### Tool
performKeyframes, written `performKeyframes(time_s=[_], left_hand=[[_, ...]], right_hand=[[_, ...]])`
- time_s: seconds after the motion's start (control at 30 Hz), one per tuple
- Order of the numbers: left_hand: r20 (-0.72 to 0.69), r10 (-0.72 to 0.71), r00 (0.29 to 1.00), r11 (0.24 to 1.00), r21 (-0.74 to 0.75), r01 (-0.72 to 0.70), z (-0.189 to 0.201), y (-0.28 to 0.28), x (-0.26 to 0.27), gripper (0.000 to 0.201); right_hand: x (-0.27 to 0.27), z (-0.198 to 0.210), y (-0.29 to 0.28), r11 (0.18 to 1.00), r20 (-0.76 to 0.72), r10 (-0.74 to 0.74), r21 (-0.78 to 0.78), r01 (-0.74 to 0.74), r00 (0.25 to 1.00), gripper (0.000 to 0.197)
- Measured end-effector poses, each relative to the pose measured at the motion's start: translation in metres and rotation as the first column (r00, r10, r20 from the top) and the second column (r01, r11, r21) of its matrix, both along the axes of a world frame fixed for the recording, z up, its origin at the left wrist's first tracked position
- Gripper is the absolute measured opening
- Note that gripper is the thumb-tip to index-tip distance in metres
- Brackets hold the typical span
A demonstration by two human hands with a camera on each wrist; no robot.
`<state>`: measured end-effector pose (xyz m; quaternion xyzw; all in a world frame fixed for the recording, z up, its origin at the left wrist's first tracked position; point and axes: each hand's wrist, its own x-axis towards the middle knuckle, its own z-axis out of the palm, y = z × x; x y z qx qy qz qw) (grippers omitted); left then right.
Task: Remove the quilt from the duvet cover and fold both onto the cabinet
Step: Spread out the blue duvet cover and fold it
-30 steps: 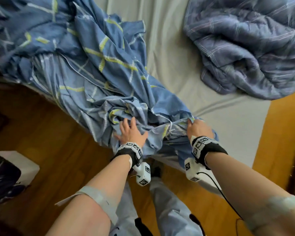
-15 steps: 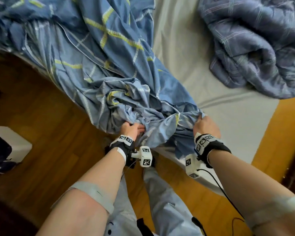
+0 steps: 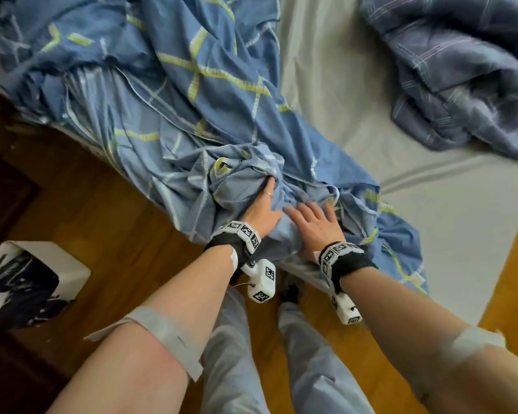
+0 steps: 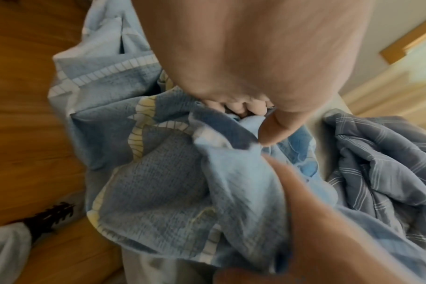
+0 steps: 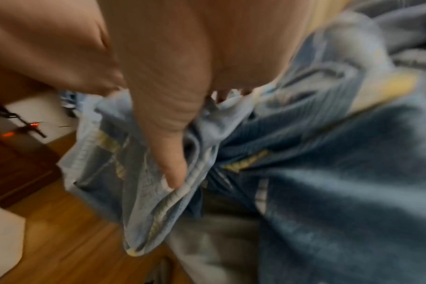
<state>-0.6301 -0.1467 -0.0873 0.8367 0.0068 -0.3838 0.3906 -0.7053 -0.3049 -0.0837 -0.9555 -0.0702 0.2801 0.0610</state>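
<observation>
The blue duvet cover (image 3: pixel 192 115) with yellow and white check lines lies crumpled on the left of the bed and hangs over its near edge. The grey-purple quilt (image 3: pixel 461 70) is heaped apart at the bed's upper right. My left hand (image 3: pixel 263 201) reaches into a bunched fold of the cover. In the left wrist view its fingers (image 4: pixel 241 107) curl into the cloth (image 4: pixel 163 173) against the thumb. My right hand (image 3: pixel 314 216) lies beside it, fingers spread flat on the cover. Its thumb (image 5: pixel 173 153) presses on a fold of the cloth (image 5: pixel 341 173).
The grey sheet (image 3: pixel 371 144) is bare between cover and quilt. Wooden floor (image 3: pixel 117 234) runs along the bed's left and near side. A white box (image 3: pixel 69 261) with dark contents stands on it at the left. My legs (image 3: pixel 231 354) stand against the bed edge.
My right hand let go of the bunched edge, moved left and now lies flat next to the left hand. The left hand pushed further into the folds.
</observation>
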Motion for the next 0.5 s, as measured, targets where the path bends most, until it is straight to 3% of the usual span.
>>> performKeyframes(time_s=[0.07, 0.1, 0.13, 0.2, 0.27, 0.33, 0.37, 0.47, 0.5], left_hand=[[0.025, -0.005, 1.000, 1.000, 0.007, 0.005, 0.004, 0.012, 0.000, 0.096], [0.076, 0.015, 0.997, 1.000, 0.024, -0.017, 0.004, 0.021, -0.002, 0.093], [0.151, 0.048, 0.987, 0.996, 0.063, -0.058, 0.004, 0.031, -0.005, 0.086], [0.276, 0.107, 0.955, 0.953, 0.247, -0.178, 0.001, 0.054, -0.014, 0.071], [0.281, 0.206, 0.938, 0.854, 0.416, -0.312, -0.001, 0.075, -0.021, 0.072], [0.151, 0.385, 0.911, 0.777, 0.480, -0.408, -0.009, 0.088, -0.029, 0.093], [0.021, 0.495, 0.869, 0.756, 0.483, -0.442, -0.020, 0.093, -0.033, 0.107], [-0.281, 0.683, 0.674, 0.713, 0.458, -0.531, -0.054, 0.102, -0.039, 0.152], [-0.344, 0.705, 0.620, 0.702, 0.461, -0.543, -0.061, 0.098, -0.041, 0.154]], right_hand=[[0.010, -0.014, 0.007, 0.989, 0.059, -0.135, -0.044, 0.138, 0.989, 0.044], [0.019, -0.016, 0.010, 0.973, 0.068, -0.225, -0.041, 0.228, 0.972, 0.035], [0.029, -0.014, 0.014, 0.945, 0.020, -0.327, -0.024, 0.327, 0.945, 0.032], [0.050, -0.006, 0.018, 0.822, -0.079, -0.562, 0.059, 0.567, 0.823, 0.030], [0.073, 0.004, 0.015, 0.666, -0.097, -0.732, 0.103, 0.739, 0.674, 0.033], [0.088, 0.015, 0.008, 0.522, -0.096, -0.840, 0.129, 0.843, 0.535, 0.036], [0.093, 0.017, 0.003, 0.457, -0.113, -0.875, 0.136, 0.879, 0.472, 0.038], [0.103, 0.020, -0.013, 0.294, -0.148, -0.936, 0.168, 0.941, 0.319, 0.044], [0.105, 0.017, -0.019, 0.259, -0.144, -0.948, 0.174, 0.950, 0.285, 0.045]])
